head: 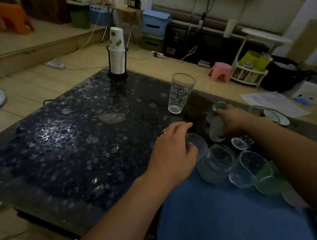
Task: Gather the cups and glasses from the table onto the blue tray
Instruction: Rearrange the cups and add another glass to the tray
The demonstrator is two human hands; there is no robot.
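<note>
Left grip (173,151) curled round a clear cup (198,145), right grip (231,121) clamped on a frosted glass (215,128), both above blue tray (221,220), tall glass (180,93) upright on bench (69,147).

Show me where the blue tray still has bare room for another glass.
The near half of the blue tray is bare, between the left forearm and right forearm. Its far edge is crowded: glass jar, clear glass and green cup stand packed together.

Both hands (173,149) (231,119) forward, fingers curled, gripping.
</note>
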